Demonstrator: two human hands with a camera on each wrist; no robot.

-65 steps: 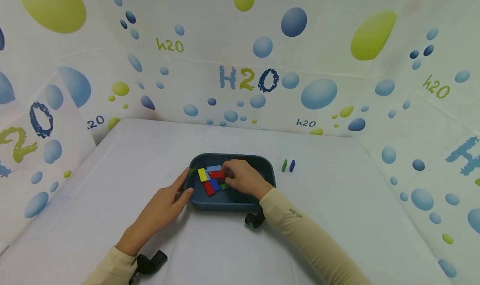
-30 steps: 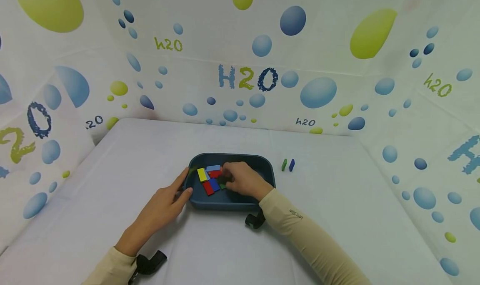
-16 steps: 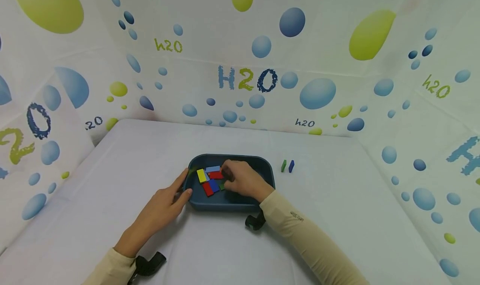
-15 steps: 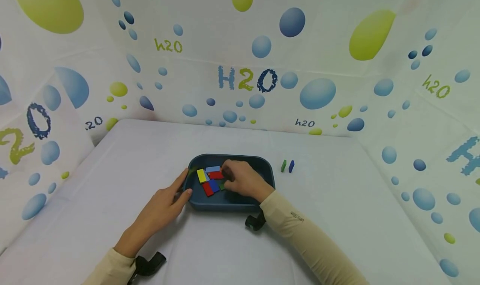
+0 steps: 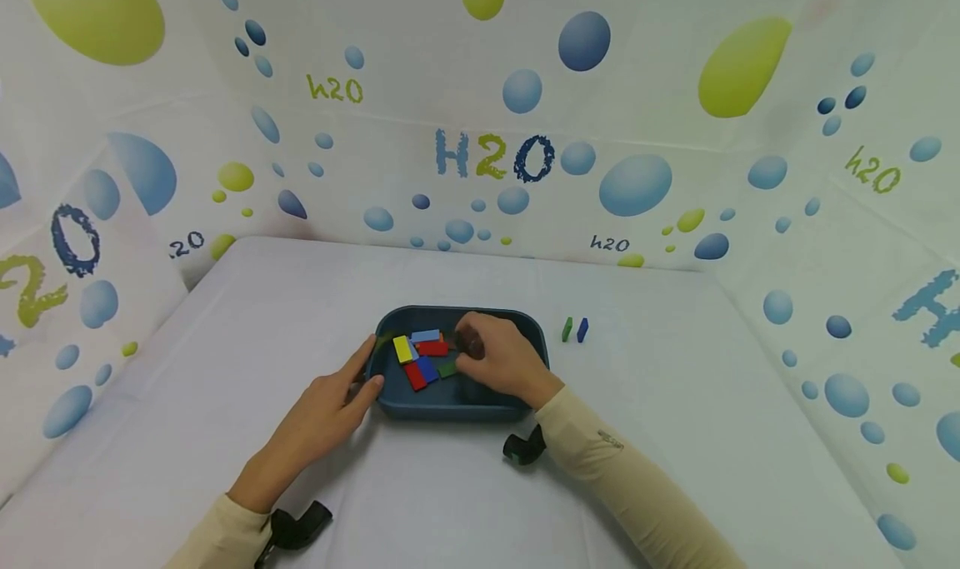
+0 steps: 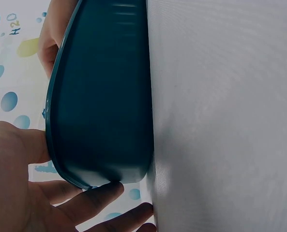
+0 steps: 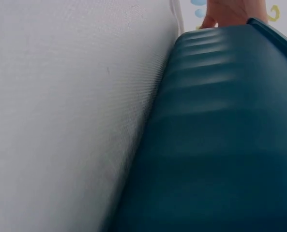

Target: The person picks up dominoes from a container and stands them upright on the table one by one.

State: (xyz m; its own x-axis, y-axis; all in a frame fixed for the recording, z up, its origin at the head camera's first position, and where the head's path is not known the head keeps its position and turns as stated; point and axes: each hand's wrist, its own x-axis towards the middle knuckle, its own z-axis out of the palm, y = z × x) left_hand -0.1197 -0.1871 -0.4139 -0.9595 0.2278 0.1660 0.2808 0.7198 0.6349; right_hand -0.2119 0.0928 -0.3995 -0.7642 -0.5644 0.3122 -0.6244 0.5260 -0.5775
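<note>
A dark teal tray (image 5: 420,409) stands on the white table, with several small coloured blocks inside at its left half. Among them are a yellow block (image 5: 402,350), a light blue block (image 5: 425,336), a red block (image 5: 432,348), a dark blue block (image 5: 427,369) and a green block (image 5: 447,369). My left hand (image 5: 330,411) rests against the tray's left end, thumb at the rim and fingers spread along the outer wall in the left wrist view. Inside the tray, my right hand (image 5: 502,356) hovers right of the blocks, fingers bent; I cannot tell whether they pinch something.
To the right of the tray a green block (image 5: 567,329) and a blue block (image 5: 582,330) stand on edge, side by side and apart. A white cloth printed with drops (image 5: 637,186) hangs behind and along both sides of the table.
My right hand has moved a little to the right and away from the blocks, baring more of the green block in the tray. The left hand has stayed in place.
</note>
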